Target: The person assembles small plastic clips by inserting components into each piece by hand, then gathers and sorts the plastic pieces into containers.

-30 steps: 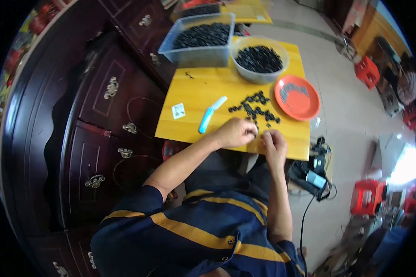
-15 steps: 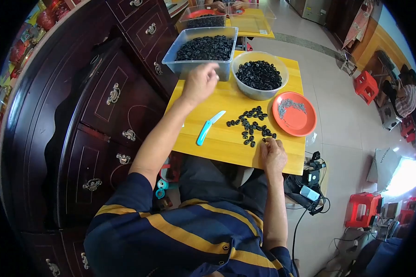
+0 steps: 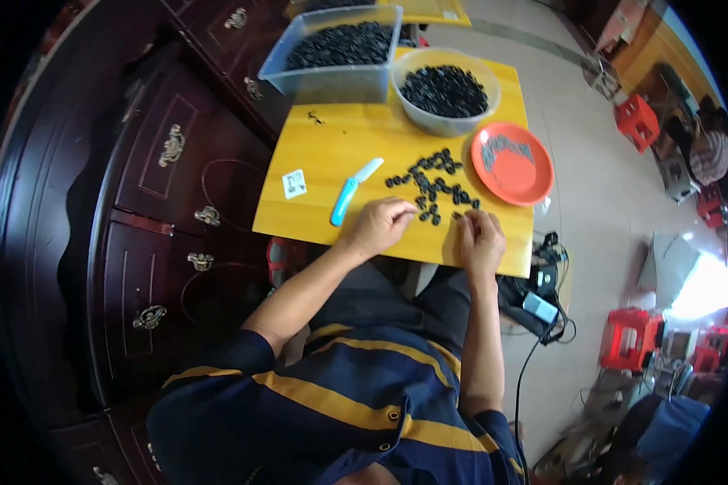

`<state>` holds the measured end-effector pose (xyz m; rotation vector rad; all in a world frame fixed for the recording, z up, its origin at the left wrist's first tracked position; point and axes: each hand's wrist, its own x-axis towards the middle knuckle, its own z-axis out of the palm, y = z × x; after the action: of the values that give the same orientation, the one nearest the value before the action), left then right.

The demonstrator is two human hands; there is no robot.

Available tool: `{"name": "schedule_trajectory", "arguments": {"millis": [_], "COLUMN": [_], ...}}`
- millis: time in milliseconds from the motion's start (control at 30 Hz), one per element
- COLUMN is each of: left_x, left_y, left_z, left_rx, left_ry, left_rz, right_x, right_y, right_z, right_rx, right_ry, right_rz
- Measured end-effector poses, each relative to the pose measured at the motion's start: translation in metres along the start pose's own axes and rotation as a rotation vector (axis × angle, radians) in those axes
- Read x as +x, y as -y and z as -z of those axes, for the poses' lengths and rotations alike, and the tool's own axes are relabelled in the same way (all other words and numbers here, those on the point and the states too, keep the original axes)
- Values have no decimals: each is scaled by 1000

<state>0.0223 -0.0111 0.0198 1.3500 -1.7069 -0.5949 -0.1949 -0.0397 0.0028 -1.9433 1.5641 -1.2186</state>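
Observation:
Small black oval pieces with holes [image 3: 433,184] lie in a loose cluster on the yellow table. At the cluster's near left edge is my left hand [image 3: 380,226], thumb and forefinger pinched together; anything between them is too small to make out. My right hand [image 3: 483,242] rests by the near right edge with bent, closed fingers, a black piece beside the fingertips; whether it grips one is hidden. Left of the cluster lies an opened folding knife [image 3: 349,196] with a turquoise handle. A red plate [image 3: 519,184] holding small silvery metal bits stands right of the pieces.
A clear rectangular bin [image 3: 340,85] and a round translucent bowl [image 3: 441,123], both full of black pieces, stand at the table's far side. A small white printed card [image 3: 294,183] lies at left. A dark wooden cabinet [image 3: 170,186] borders the table's left side.
My left hand has come back from beside the bin to the near edge of the black pieces. My right hand stays near the same place. The view has shifted, showing the white card.

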Motion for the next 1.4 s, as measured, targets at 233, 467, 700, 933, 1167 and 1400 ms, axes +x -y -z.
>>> {"name": "schedule_trajectory", "arguments": {"millis": [233, 467, 700, 933, 1167, 1400], "left_x": [2, 2, 30, 118, 170, 181], "left_y": [1, 3, -4, -28, -28, -23], "left_z": [1, 1, -9, -51, -104, -127], "left_rx": [32, 26, -107, 105, 452, 583], "left_ry": [56, 99, 103, 140, 356, 455], "left_rz": [17, 9, 30, -251, -267, -235], "right_x": [5, 7, 4, -4, -4, -4], "right_y": [0, -1, -1, -9, -15, -13], "right_z": [-5, -8, -1, 3, 3, 7], "right_rx": [-27, -218, -106, 293, 339, 325], "right_ry": [47, 126, 164, -11, -72, -66], "right_rz": [-17, -24, -52, -200, -96, -31]}}
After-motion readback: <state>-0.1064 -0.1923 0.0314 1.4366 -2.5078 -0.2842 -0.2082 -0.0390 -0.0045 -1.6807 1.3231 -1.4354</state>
